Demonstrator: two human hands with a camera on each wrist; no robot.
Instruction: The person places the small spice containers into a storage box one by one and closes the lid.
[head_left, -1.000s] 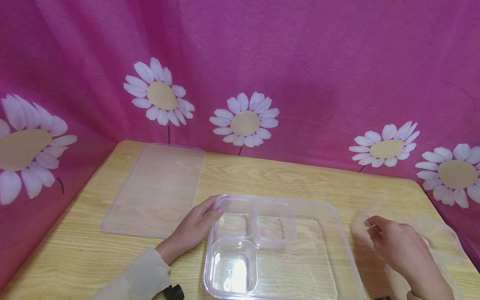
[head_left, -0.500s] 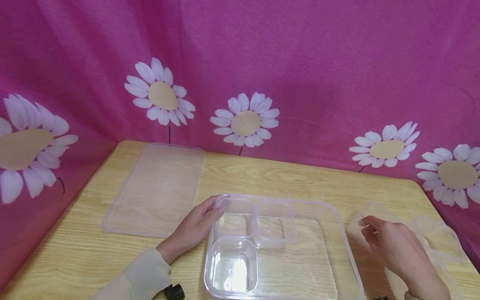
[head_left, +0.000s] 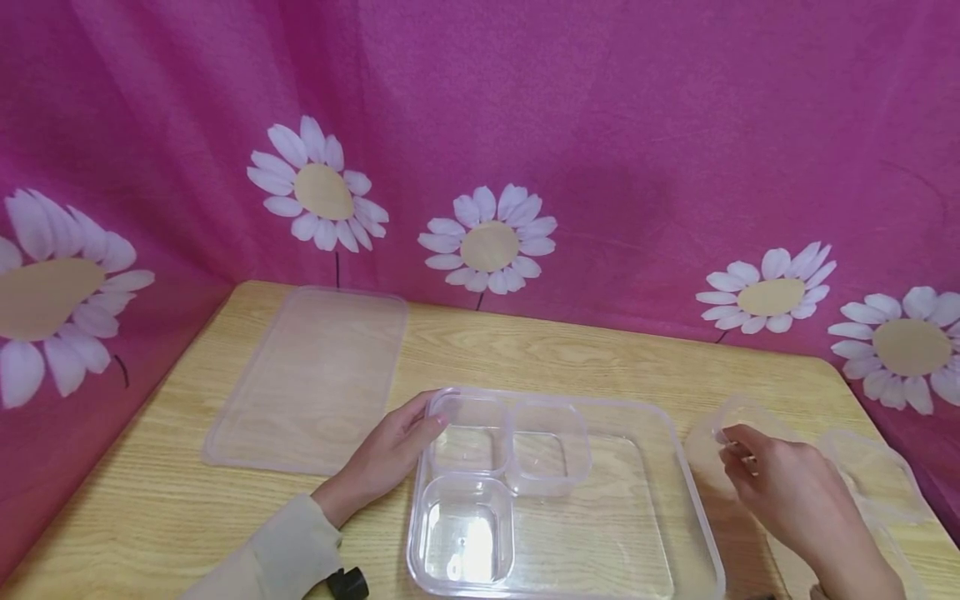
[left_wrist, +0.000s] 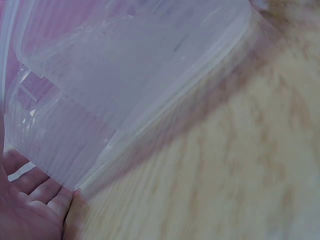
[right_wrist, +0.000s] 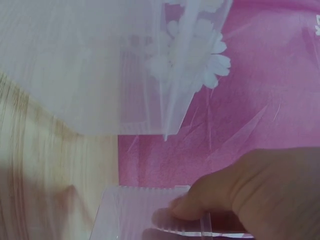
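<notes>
A large clear plastic container [head_left: 592,533] stands on the table, holding three small clear tubs [head_left: 468,542] on its left side. My left hand [head_left: 386,458] grips its far left corner, thumb over the rim and fingers along the outside. In the left wrist view, the fingers [left_wrist: 45,192] lie against the container's wall [left_wrist: 125,90]. Right of the container, my right hand [head_left: 795,492] pinches a small translucent plastic piece [head_left: 708,454]. The right wrist view shows thumb and fingers at the edge of this ridged piece [right_wrist: 125,212]; I cannot tell whether it is a tub or a lid.
A big translucent lid [head_left: 315,383] lies flat at the back left of the wooden table [head_left: 487,342]. Beside the right hand, near the table's right edge, lies another small translucent piece [head_left: 888,479], with one more [head_left: 795,571] below. A pink flowered cloth [head_left: 615,125] hangs behind.
My right hand has shifted a little to the left, and the small translucent piece has moved left with it toward the large container. The left hand keeps its place on the corner.
</notes>
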